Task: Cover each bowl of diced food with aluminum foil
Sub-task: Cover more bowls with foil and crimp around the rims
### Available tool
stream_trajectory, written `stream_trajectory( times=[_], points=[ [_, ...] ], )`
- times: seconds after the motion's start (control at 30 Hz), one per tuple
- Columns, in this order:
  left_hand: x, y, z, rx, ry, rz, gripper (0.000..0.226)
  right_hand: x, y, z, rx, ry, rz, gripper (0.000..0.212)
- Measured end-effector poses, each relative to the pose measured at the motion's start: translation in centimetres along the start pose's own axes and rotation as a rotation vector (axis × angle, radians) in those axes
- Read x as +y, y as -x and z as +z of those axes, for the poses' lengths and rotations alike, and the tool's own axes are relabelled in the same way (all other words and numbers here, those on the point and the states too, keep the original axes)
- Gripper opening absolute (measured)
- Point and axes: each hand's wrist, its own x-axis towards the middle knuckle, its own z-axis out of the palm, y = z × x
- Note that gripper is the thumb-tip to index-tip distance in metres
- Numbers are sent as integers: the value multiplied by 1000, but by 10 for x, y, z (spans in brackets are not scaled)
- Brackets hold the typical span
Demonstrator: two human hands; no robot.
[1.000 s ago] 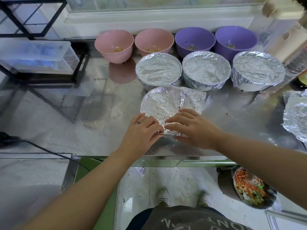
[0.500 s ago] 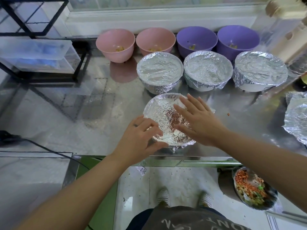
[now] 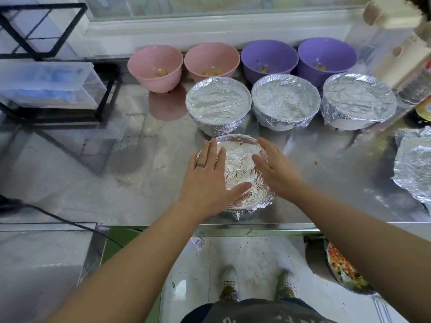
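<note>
Closest, down on the floor, are two white shoes [image 3: 229, 282]. To the right, lower than the table, sits a dish of chopped food [image 3: 342, 269] with red and green bits.

Two bare arms reach out over the shiny metal table [image 3: 140, 183]. Near its front edge stands the front bowl [image 3: 240, 164]. Crinkly foil covers its top and folds down its sides. The left hand [image 3: 207, 176] lies flat on the left side of the foil, with its fingers straight and its thumb along the near rim. One finger has a ring [image 3: 201, 164]. The right hand [image 3: 276, 169] lies flat on the right side, fingers straight too. Neither hand grabs anything; both just press on the foil.

Far to the right lies a big crumpled foil piece [image 3: 415, 162].

Behind the front bowl stand three bowls in a row, all wrapped in foil: the left covered bowl [image 3: 218, 103], the middle covered bowl [image 3: 285, 101] and the right covered bowl [image 3: 359, 99].

Behind those, by the wall, are four open bowls: the first pink bowl [image 3: 155, 66], the second pink bowl [image 3: 212, 59], the first purple bowl [image 3: 269, 57] and the second purple bowl [image 3: 326, 54]. Each has a few yellow bits inside.

On the left, a black rack [image 3: 105, 99] holds a clear box [image 3: 46, 85].
</note>
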Motion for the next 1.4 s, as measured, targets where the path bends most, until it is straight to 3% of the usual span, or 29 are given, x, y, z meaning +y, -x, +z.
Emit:
stream_trajectory(
  times=[0.17, 0.47, 0.63, 0.7, 0.77, 0.87, 0.93, 1.03, 1.27, 1.4],
  points=[
    [-4, -10, -5, 35, 58, -74, 97, 6, -5, 5, 20, -254, 147, 31],
    [-9, -22, 0, 166, 96, -105, 72, 8, -6, 9, 71, -389, 198, 21],
    [-26, -29, 5, 332, 588, -150, 47, 8, -8, 5, 18, -379, 182, 29],
    [-35, -17, 5, 469, 689, -150, 42, 5, -2, -6, 118, -166, 71, 49],
    [-39, 8, 4, 606, 618, -47, 36, -7, 13, -21, 205, 42, -222, 51],
    [-41, 45, 18, 719, 400, 307, 25, -11, 31, -26, 25, 286, -705, 44],
    [-41, 57, 36, 712, 255, 440, 26, -4, 36, -18, -70, 431, -888, 43],
    [-38, 57, 51, 729, 171, 416, 22, 1, 38, -2, -93, 515, -964, 43],
    [-33, 49, 50, 745, 214, 414, 16, 4, 34, 17, -81, 586, -1118, 33],
    [-33, 62, 57, 793, 334, 203, 29, 5, 28, 15, -105, 585, -1141, 32]
  ],
)
